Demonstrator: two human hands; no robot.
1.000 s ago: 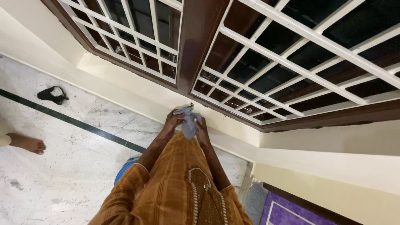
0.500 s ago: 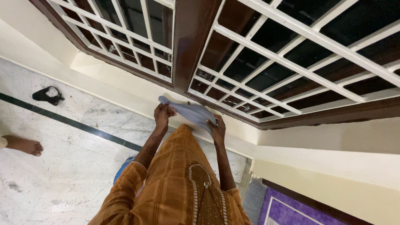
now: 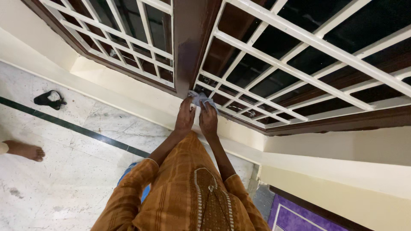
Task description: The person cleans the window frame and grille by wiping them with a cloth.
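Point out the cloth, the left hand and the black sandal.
cloth [image 3: 202, 99]: head view, on the bunched grey-blue fabic above the fingers.
left hand [image 3: 186, 116]: head view, on the back of the hand.
black sandal [image 3: 49, 99]: head view, on its strap.

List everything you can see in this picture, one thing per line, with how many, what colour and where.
cloth: one, pale blue-grey, bunched at the foot of the brown window post, held by both hands
window frame: one, dark brown wood, across the top
window grille: white bars, over dark panes, both sides of the post
sandal: one, black, on the floor at left
floor: white marble with a dark stripe, left
foot: one, bare, another person's, left edge
mat: one, purple, bottom right
left hand: on the cloth
right hand: on the cloth
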